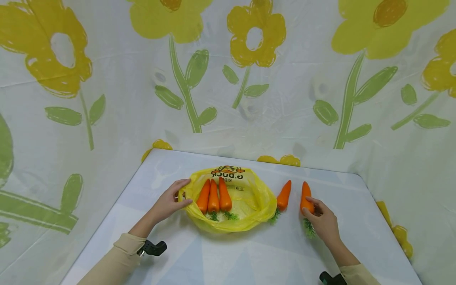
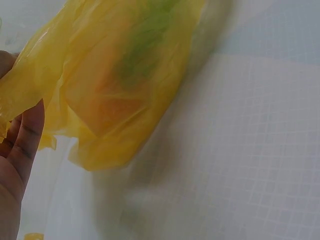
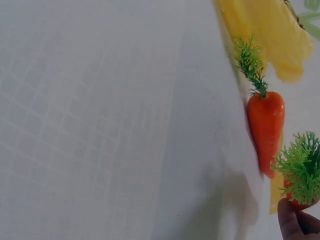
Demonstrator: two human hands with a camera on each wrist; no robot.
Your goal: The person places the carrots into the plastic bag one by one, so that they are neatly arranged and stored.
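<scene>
On the table lies a yellow plastic bag (image 1: 249, 213), its mouth spread wide, with three orange carrots (image 1: 213, 198) side by side inside it. My left hand (image 1: 169, 202) holds the bag's left rim between thumb and fingers; the left wrist view shows the yellow film (image 2: 125, 100) over blurred orange and green. To the right, my right hand (image 1: 324, 221) pinches a carrot (image 1: 306, 196) between thumb and fingers, its green top (image 3: 302, 167) hanging toward the near side. Another carrot (image 1: 284, 196) rests between the bag and that hand, touched by neither hand.
The pale table (image 1: 221, 261) has a patterned cover and a raised back edge near the wall. A curtain (image 1: 285, 99) printed with yellow flowers surrounds the far side and both flanks. Dark wrist devices (image 1: 152, 248) sit on both forearms.
</scene>
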